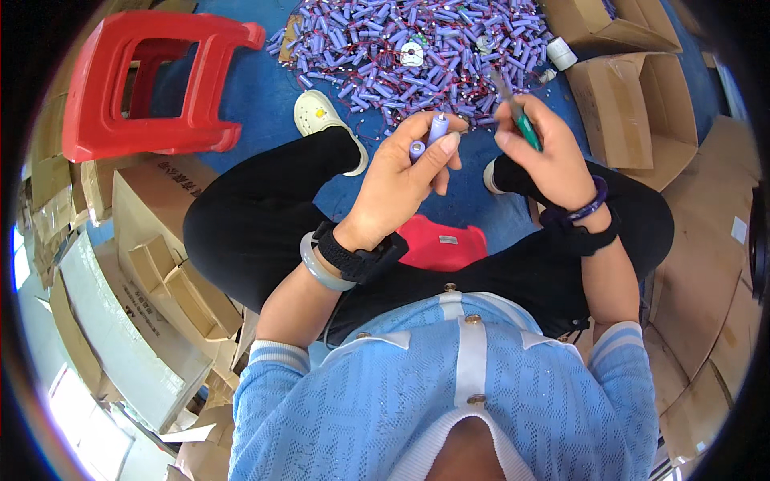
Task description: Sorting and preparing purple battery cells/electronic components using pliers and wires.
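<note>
While two smooth purple tubes (439, 129) are pinched by the left hand (405, 167), a green-handled tool (526, 131) is gripped by the right hand (555, 156).

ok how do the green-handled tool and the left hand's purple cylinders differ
The green-handled tool is longer, the two purple cylinders shorter. The tool is green and grey, the cylinders mainly purple. The right hand holds the tool, the left hand the cylinders. Both are held.
</note>
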